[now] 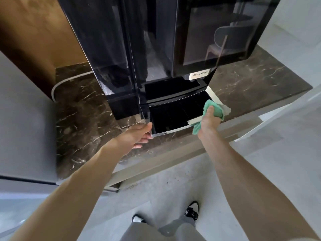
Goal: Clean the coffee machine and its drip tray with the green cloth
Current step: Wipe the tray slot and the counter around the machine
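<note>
The left hand (pixel 140 134) holds the front left corner of the drip tray (pixel 166 133), thumb above and fingers curled beneath. The right hand (pixel 209 121) grips the bunched green cloth (pixel 215 110) against the tray's right edge. Behind stands the black coffee machine (pixel 156 40) on a dark marble counter (pixel 83 108).

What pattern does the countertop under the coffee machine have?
The countertop is dark brown with white veins; head view.

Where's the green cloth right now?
Head view, right of centre: the green cloth is bunched in the right hand at the drip tray's front right corner, opposite the left hand holding its front left corner.
</note>
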Demonstrator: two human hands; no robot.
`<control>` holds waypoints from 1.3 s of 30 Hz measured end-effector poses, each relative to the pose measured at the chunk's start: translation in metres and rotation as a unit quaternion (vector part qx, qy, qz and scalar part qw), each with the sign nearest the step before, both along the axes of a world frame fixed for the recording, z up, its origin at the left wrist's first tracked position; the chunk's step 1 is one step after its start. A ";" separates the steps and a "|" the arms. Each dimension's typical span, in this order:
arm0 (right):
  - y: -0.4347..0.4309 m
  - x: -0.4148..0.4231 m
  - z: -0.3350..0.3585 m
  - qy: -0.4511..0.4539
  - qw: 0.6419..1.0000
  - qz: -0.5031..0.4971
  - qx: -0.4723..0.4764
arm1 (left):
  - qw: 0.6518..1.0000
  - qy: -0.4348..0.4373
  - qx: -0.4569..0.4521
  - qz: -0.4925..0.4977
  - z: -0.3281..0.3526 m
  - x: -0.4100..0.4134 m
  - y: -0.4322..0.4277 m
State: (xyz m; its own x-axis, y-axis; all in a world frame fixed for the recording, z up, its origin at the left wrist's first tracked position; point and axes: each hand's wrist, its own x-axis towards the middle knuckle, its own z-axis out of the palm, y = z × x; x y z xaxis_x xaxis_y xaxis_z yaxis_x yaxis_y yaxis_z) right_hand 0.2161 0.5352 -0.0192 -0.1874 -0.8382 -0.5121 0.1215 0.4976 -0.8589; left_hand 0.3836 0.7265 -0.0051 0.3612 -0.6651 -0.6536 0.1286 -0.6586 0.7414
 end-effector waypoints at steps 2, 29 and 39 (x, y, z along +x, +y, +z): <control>0.021 0.009 0.005 -0.002 1.000 0.011 0.005 | 1.000 -0.001 -0.004 -0.004 0.001 0.000 0.001; 0.231 0.131 0.015 -0.083 0.916 0.332 0.207 | 0.970 0.159 -0.115 0.146 -0.011 0.035 0.104; 0.178 0.102 0.054 -0.102 0.872 0.448 0.168 | 0.982 0.138 -0.126 -0.038 0.005 0.052 0.107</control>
State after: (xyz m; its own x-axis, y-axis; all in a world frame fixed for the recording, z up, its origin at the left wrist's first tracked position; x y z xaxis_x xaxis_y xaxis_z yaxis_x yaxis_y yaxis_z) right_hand 0.3184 0.7136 0.0351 0.5886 -0.3980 -0.7036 -0.3124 0.6908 -0.6521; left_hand 0.4359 0.8337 0.0002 0.1363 -0.8370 -0.5299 0.3043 -0.4736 0.8265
